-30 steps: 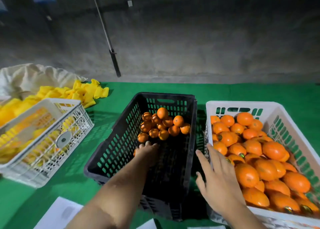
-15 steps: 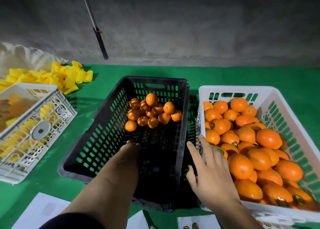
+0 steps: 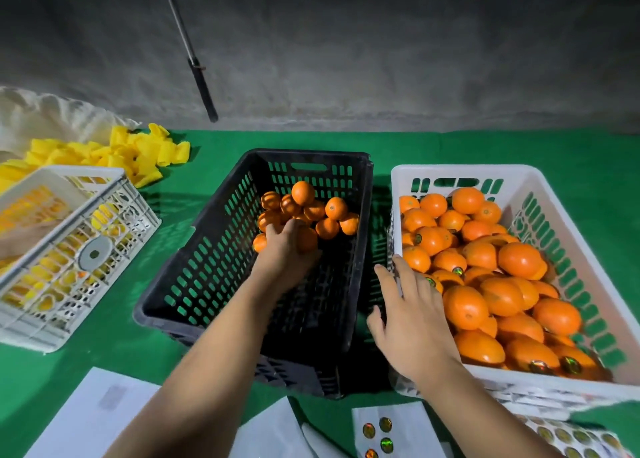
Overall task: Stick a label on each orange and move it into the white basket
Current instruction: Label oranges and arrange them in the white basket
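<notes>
Inside one black crate (image 3: 207,267): left hand (image 3: 285,250) on an orange (image 3: 306,239).

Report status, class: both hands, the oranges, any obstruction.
Left hand in black crate, fingers closing on an orange. Right hand open, resting at white basket rim. Nothing blocking.

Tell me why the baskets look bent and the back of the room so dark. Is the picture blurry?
Head view, a wide-angle lens: the white basket and black crate splay outward toward the edges. Light falls on the green table, leaving the wall dim and grainy. The oranges look sharp; the left hand is slightly soft.
</notes>
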